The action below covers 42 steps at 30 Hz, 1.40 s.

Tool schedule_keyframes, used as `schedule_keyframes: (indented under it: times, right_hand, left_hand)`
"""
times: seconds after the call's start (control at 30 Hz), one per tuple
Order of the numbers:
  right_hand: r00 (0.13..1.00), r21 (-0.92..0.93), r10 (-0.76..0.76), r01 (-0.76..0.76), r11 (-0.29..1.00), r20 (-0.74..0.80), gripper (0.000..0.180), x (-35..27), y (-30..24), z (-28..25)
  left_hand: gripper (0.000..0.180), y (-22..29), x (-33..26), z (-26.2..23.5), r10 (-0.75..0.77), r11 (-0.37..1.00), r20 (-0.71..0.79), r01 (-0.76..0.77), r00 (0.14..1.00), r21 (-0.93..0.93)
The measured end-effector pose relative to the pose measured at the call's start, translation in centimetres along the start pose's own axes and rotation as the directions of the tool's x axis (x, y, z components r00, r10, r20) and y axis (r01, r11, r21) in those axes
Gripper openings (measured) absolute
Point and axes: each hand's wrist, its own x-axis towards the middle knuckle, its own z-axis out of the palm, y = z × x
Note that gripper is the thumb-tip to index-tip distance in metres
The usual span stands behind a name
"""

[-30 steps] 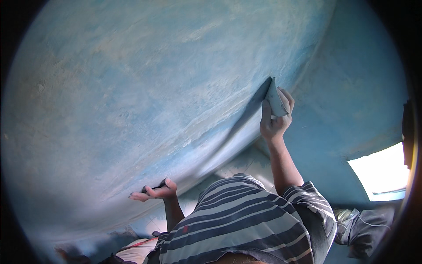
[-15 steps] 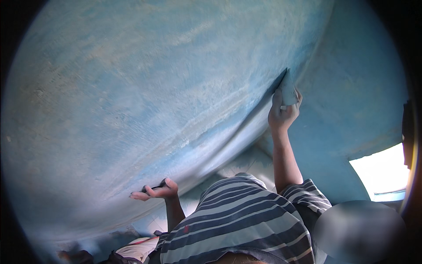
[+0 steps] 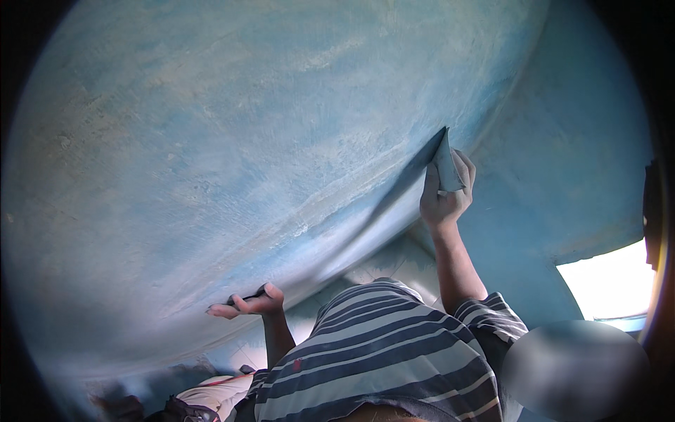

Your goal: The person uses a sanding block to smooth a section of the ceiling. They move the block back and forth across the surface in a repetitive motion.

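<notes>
A person in a grey and dark blue striped shirt (image 3: 383,352) stands close under a large curved wall (image 3: 232,162) with a mottled blue and pale, rough-looking surface, and both arms are raised toward it. The right hand (image 3: 444,197) is up high, its fingers (image 3: 430,184) clenched around a folded grey sheet (image 3: 446,163), likely sanding paper or a thin pad, whose upper edge touches the wall where the curved face meets a darker blue wall (image 3: 576,155) on the right. The sheet throws a long dark shadow (image 3: 394,190) down and to the left across the surface. The left hand (image 3: 252,304) is lower and well apart from the right one, held palm up just beside the wall, with its fingers (image 3: 223,310) stretched out loosely rather than closed; a small dark thing (image 3: 247,297) rests on or between them, too small and shadowed to name, and I cannot tell whether it is gripped or merely lying there. At the lower right a bright opening (image 3: 605,285) lets in daylight. Along the bottom edge, left of the shirt, lies some pale cloth (image 3: 214,394), partly in shadow.
</notes>
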Motion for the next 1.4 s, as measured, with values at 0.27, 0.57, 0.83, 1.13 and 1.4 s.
schedule_keyframes:
  times: [0.27,0.57,0.83,1.13,1.4]
  right_hand:
    - [0.977,-0.055,0.206,-0.209,0.976,-0.051,0.031,0.0,1.0,0.0]
    - [0.938,-0.100,0.347,-0.348,0.932,-0.021,0.024,-0.4,2.2,-0.1]
    - [0.991,0.008,0.123,-0.124,0.992,0.044,0.028,-1.3,-0.4,-0.4]
    - [0.981,-0.018,0.183,-0.182,0.983,0.062,0.029,-1.1,-0.5,-0.4]
    - [0.913,-0.016,0.405,-0.405,0.914,0.052,0.025,-1.0,0.3,0.0]
  left_hand:
    - [0.076,0.0,-0.6,0.2,-0.036,0.999,-0.015,0.035,0.999,-0.032]
    - [0.076,-0.3,-0.6,0.2,-0.021,1.000,-0.021,0.021,1.000,-0.017]
    - [0.073,-0.4,-0.2,0.3,0.009,1.000,-0.039,-0.009,0.999,0.008]
    - [0.072,-0.3,0.1,0.2,0.014,1.000,-0.031,-0.014,0.999,0.010]
    - [0.073,-0.4,-0.4,0.1,-0.019,1.000,0.008,0.019,1.000,-0.012]
